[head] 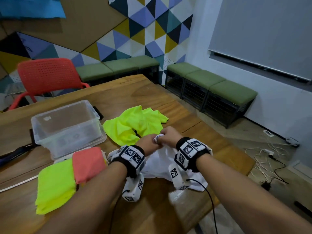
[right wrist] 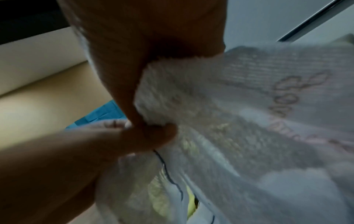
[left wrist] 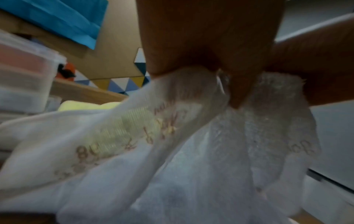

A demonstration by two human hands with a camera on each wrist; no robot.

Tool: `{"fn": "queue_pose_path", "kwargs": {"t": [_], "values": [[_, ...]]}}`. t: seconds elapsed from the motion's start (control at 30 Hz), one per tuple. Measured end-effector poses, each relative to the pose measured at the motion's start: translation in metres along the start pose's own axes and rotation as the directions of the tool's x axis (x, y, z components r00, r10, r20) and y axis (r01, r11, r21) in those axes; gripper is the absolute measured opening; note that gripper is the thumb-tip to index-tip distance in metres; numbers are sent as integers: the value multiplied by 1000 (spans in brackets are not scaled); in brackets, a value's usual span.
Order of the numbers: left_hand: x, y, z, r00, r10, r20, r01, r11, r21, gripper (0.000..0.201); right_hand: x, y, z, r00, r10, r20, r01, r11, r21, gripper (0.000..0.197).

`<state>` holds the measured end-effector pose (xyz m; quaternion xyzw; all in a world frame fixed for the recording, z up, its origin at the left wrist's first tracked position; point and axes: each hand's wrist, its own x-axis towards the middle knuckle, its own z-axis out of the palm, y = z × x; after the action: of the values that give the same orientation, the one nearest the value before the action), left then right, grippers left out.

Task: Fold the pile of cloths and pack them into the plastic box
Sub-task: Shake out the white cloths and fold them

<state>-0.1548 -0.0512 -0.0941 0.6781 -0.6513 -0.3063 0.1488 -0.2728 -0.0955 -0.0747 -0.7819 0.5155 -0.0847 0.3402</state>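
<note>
A white cloth (head: 162,164) is held up above the near edge of the wooden counter (head: 168,98), its upper edge pinched by the left hand (head: 148,142) and the right hand (head: 168,135), which are closed on it close together. The rest of the cloth hangs down between the wrists. The clear plastic box (head: 67,127) is set to the left, a crumpled yellow-green cloth (head: 133,124) beside it, and a folded yellow-green cloth (head: 54,184) and a folded coral cloth (head: 87,164) lie in front of it.
</note>
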Motion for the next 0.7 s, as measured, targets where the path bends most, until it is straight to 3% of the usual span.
{"fn": "queue_pose_path", "kwargs": {"t": [0.1,0.17,0.27,0.33,0.4,0.47,0.6,0.7], "values": [[1,-29,-18,984,-148,-98,157,983,92,26,-2,6,-9,994,-57,94,55,998,28,21],[5,-65,-44,947,-278,-159,300,945,134,28,-3,20,-20,990,-56,133,44,995,90,27],[2,-105,-76,878,-400,-264,452,873,182,33,-7,40,-33,996,-19,83,-10,944,330,27],[-2,-119,-84,853,-454,-258,503,846,177,38,-4,52,-35,1000,3,30,-17,879,477,28],[-3,-119,-82,880,-426,-208,460,874,155,39,-2,56,-35,999,22,-48,8,845,535,25],[-3,-108,-70,945,-313,-95,325,933,156,33,0,52,-27,994,46,-102,5,892,452,8],[-2,-69,-43,985,-109,134,83,980,182,35,11,37,7,998,-66,-3,65,973,223,52],[-6,-50,-42,996,45,80,-44,999,-20,46,20,23,29,977,-148,155,165,981,-98,56]]}}
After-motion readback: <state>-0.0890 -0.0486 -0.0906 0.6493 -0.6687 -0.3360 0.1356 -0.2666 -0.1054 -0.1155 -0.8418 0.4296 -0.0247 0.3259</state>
